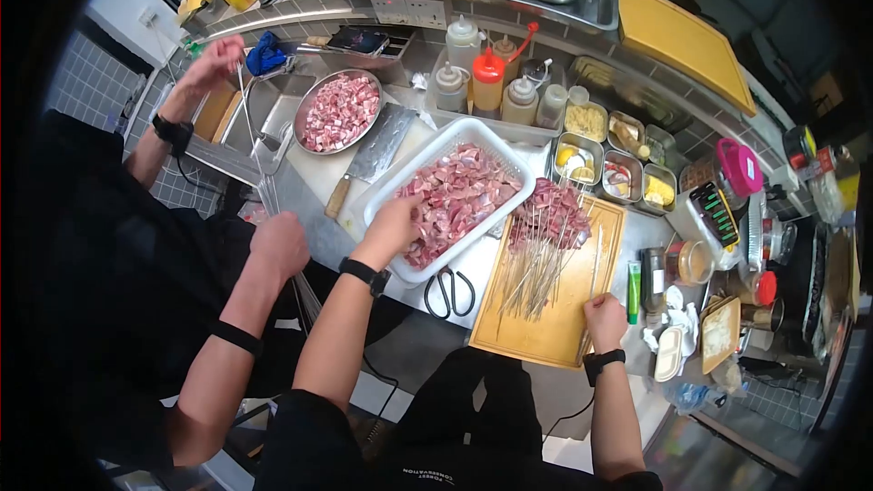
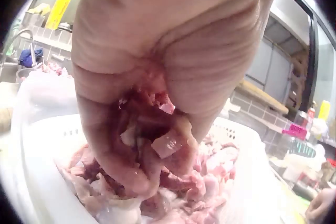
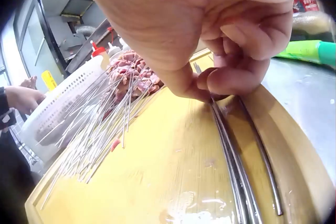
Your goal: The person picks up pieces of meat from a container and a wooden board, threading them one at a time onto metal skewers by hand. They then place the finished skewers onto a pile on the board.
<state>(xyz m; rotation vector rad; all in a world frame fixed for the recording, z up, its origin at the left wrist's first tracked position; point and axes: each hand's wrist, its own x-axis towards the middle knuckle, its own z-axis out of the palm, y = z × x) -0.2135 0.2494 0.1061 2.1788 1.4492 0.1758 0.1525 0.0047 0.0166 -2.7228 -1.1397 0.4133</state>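
Note:
My left hand (image 1: 391, 227) reaches into a white plastic basket (image 1: 371, 209) of raw meat chunks (image 1: 466, 191). Seen from the left wrist, the fingers of that hand (image 2: 168, 40) curl round some meat pieces (image 2: 170, 144) above the rest. My right hand (image 1: 605, 322) is at the right edge of a wooden board (image 1: 486, 314). In the right wrist view, that hand (image 3: 210, 35) pinches a few thin metal skewers (image 3: 233, 166) lying on the board; one more skewer (image 3: 265, 161) lies to their right. Many meat-loaded skewers (image 1: 536, 264) are piled on the board's left part.
Black scissors (image 1: 449, 293) lie below the basket. A cleaver (image 1: 382, 144) and a bowl of diced meat (image 1: 341, 111) are to its left. Sauce bottles (image 1: 488, 77) and metal tubs (image 1: 578, 156) stand behind. At the left, another person's hands (image 1: 280, 244) hold long skewers.

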